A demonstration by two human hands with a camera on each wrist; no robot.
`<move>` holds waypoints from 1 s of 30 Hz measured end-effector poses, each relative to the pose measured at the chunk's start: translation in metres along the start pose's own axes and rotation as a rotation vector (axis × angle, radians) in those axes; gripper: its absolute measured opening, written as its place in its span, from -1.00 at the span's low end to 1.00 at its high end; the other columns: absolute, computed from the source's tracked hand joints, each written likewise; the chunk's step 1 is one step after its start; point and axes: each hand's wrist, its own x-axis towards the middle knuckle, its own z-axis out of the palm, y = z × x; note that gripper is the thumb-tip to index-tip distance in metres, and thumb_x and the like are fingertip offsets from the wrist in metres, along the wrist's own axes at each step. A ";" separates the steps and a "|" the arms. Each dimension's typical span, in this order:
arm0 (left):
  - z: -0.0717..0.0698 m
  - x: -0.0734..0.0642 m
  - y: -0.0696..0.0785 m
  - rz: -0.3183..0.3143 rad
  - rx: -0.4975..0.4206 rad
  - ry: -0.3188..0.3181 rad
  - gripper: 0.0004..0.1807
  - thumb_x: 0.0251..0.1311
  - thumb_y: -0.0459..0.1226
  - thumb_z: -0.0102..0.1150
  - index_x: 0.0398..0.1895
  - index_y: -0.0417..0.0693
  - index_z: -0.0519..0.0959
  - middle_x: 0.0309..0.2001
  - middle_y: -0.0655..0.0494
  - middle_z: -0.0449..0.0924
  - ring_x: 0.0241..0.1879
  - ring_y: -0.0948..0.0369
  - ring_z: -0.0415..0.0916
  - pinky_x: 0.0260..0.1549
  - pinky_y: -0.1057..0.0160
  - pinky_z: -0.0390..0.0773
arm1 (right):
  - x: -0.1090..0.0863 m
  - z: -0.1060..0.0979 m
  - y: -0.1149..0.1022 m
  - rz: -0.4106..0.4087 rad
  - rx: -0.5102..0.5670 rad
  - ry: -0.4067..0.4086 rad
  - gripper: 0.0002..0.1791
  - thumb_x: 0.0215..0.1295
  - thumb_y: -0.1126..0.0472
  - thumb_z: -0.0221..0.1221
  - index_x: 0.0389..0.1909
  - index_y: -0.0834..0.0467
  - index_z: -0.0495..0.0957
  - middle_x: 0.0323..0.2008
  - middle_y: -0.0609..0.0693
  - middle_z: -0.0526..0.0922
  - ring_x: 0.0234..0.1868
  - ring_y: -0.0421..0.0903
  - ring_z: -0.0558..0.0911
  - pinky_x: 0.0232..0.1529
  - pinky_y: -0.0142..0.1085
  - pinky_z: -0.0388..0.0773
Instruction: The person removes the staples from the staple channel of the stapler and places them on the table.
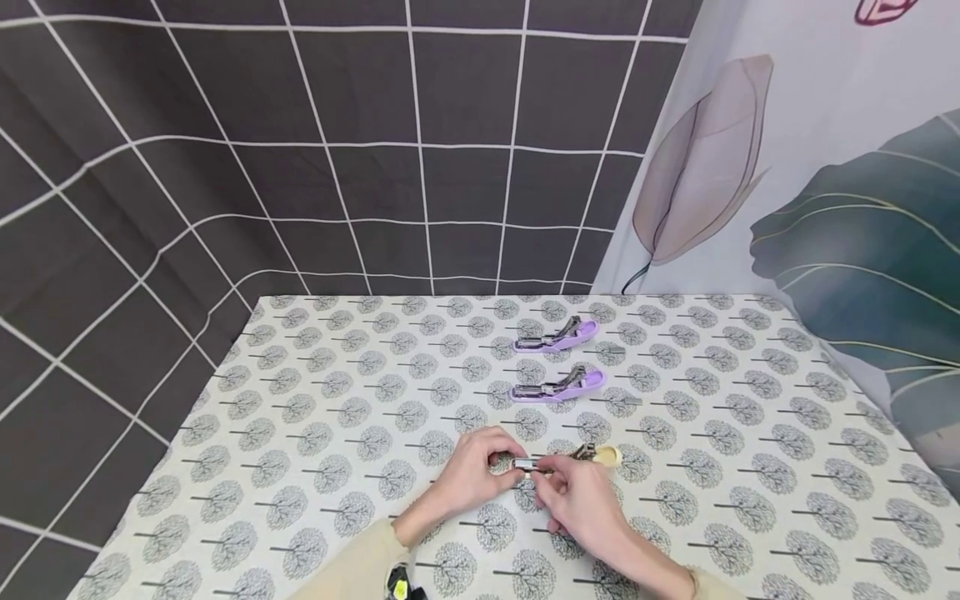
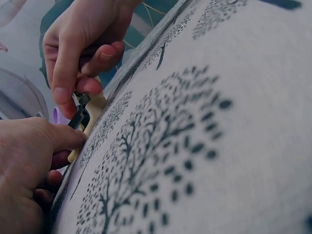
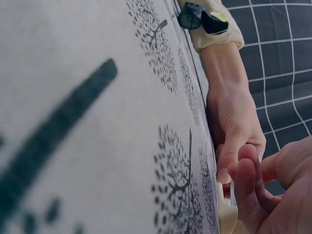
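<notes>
A pale yellow stapler [image 1: 609, 456] with a dark metal mechanism lies low over the patterned cloth, between both hands. My left hand [image 1: 476, 467] pinches its left end between thumb and fingers. Thumb and index finger of my right hand [image 1: 581, 500] grip its metal part from the right, the other fingers curled beneath. A short silver strip [image 1: 525, 463] shows between the two hands' fingertips. In the left wrist view the yellow body [image 2: 96, 105] is seen under the dark metal; the right wrist view has its pale end [image 3: 226, 214] beside the fingers, which hide much of it.
Farther back lie two purple staplers [image 1: 592, 381], their metal parts facing up, one behind the other. Small grey strips [image 1: 626, 401] are beside them. A tree-print cloth [image 1: 360, 500] covers the table. Dark gridded fabric [image 1: 465, 192] hangs behind, with a leaf-print curtain [image 1: 810, 108] at right.
</notes>
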 end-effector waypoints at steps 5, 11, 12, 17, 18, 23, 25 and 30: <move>0.000 0.000 0.000 0.010 -0.004 0.006 -0.75 0.00 -0.34 0.50 -0.22 0.06 0.72 -0.26 0.39 0.61 -0.35 0.41 0.35 -0.10 0.20 0.31 | 0.003 0.001 -0.003 0.029 0.010 -0.011 -0.71 0.30 0.38 0.25 -0.03 0.48 0.56 -0.64 -0.14 0.60 -0.82 -0.25 0.48 -0.86 -0.35 0.38; 0.001 0.000 0.000 0.007 -0.002 0.011 -0.76 -0.01 -0.32 0.51 -0.23 0.03 0.73 -0.28 0.37 0.62 -0.35 0.39 0.36 -0.09 0.18 0.32 | 0.004 0.005 -0.004 0.069 0.112 -0.032 -0.62 0.29 0.38 0.25 0.03 0.56 0.49 -0.63 -0.09 0.61 -0.81 -0.18 0.53 -0.82 -0.30 0.45; 0.001 0.000 0.000 0.006 0.001 0.010 -0.76 0.00 -0.32 0.51 -0.23 0.03 0.73 -0.27 0.37 0.62 -0.34 0.39 0.37 -0.07 0.17 0.32 | 0.004 0.006 -0.004 0.084 0.137 -0.031 -0.62 0.29 0.38 0.25 0.03 0.56 0.49 -0.63 -0.07 0.62 -0.81 -0.16 0.53 -0.81 -0.28 0.47; 0.001 0.000 0.000 -0.001 0.005 0.003 -0.75 -0.01 -0.32 0.51 -0.22 0.04 0.72 -0.24 0.39 0.62 -0.27 0.39 0.40 -0.04 0.15 0.35 | 0.004 0.007 -0.004 0.180 0.280 -0.028 -0.65 0.33 0.39 0.20 0.02 0.56 0.47 -0.61 0.01 0.61 -0.75 -0.09 0.55 -0.75 -0.23 0.53; 0.001 0.000 0.000 -0.004 0.003 0.002 -0.75 -0.01 -0.32 0.50 -0.22 0.04 0.72 -0.24 0.40 0.62 -0.27 0.39 0.41 -0.05 0.15 0.35 | 0.004 0.007 -0.004 0.196 0.304 -0.027 -0.67 0.34 0.39 0.19 0.01 0.56 0.47 -0.60 0.03 0.61 -0.74 -0.09 0.54 -0.74 -0.22 0.54; 0.000 0.000 0.001 -0.018 -0.005 -0.008 -0.76 0.01 -0.31 0.50 -0.21 0.04 0.72 -0.24 0.42 0.61 -0.29 0.40 0.40 -0.07 0.18 0.34 | 0.005 0.008 -0.004 0.240 0.345 -0.011 -0.73 0.36 0.39 0.16 -0.04 0.52 0.49 -0.60 0.06 0.60 -0.73 -0.07 0.53 -0.73 -0.21 0.54; 0.000 0.000 0.001 -0.018 -0.003 -0.007 -0.76 0.01 -0.31 0.50 -0.22 0.04 0.72 -0.24 0.42 0.61 -0.27 0.41 0.40 -0.07 0.19 0.34 | 0.005 0.008 -0.003 0.247 0.334 -0.004 -0.75 0.36 0.39 0.16 -0.05 0.50 0.50 -0.60 0.05 0.60 -0.73 -0.08 0.54 -0.73 -0.21 0.55; 0.001 0.000 0.000 -0.016 -0.004 -0.004 -0.76 0.01 -0.31 0.50 -0.21 0.04 0.72 -0.23 0.41 0.62 -0.27 0.41 0.41 -0.11 0.26 0.34 | 0.006 0.009 -0.001 0.252 0.317 0.019 -0.76 0.36 0.37 0.18 -0.07 0.47 0.51 -0.61 0.05 0.60 -0.75 -0.08 0.54 -0.74 -0.21 0.54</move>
